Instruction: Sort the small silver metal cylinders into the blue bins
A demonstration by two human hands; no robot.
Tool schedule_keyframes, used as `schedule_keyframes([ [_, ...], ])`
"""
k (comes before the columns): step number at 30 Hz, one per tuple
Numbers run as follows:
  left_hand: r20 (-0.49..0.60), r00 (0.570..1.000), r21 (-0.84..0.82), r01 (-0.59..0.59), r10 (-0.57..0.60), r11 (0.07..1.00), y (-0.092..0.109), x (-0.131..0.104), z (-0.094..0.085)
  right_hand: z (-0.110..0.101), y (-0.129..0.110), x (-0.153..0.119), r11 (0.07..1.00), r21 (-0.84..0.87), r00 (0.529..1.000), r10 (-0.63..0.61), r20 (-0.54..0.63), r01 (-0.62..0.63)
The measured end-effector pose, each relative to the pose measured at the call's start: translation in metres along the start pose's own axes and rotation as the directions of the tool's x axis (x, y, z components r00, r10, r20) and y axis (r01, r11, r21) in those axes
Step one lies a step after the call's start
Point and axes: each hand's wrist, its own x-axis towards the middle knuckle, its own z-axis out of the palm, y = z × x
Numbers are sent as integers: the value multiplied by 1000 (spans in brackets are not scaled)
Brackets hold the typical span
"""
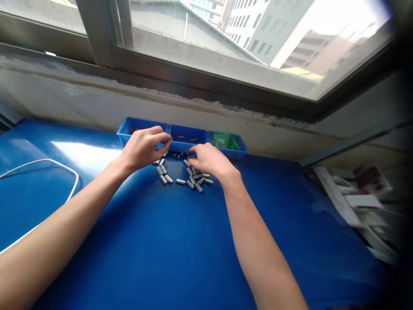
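My left hand [146, 146] is closed in a pinch just in front of the blue bin's left compartment. Whatever sits between its thumb and forefinger is too small to make out. Low over the table, my right hand [211, 159] has its fingers curled down among small dark parts [179, 155]; what its fingertips grip is hidden. Below and between the hands lie several short grey metal bars [199, 187], loosely scattered, with another group of the bars [163, 178] nearer the left hand.
Against the wall stands a blue three-compartment bin [189, 145], with a few small pieces in the middle and green plastic bags [226, 140] at right. A white cable [72, 189] curves over the blue table [155, 249] at left. Papers and clutter [364, 202] lie beyond its right edge.
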Motion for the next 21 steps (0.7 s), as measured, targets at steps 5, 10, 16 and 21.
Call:
schedule_keyframes([
  [5, 316, 946, -34, -59, 67, 998, 12, 9, -3, 2, -9, -1, 1000, -11, 997, 13, 75, -12],
  [10, 440, 896, 3, -68, 60, 998, 22, 7, 7, 4, -4, 3, 980, 178, 986, -108, 128, 85],
  [16, 482, 875, 67, -79, 37, 995, 24, 4, 11, 10, 2, 9, 958, 263, 990, -132, 58, 113],
  [21, 516, 857, 75, -47, 1, 996, 20, 3, 11, 13, 2, 11, 952, 281, 989, -142, 44, 124],
])
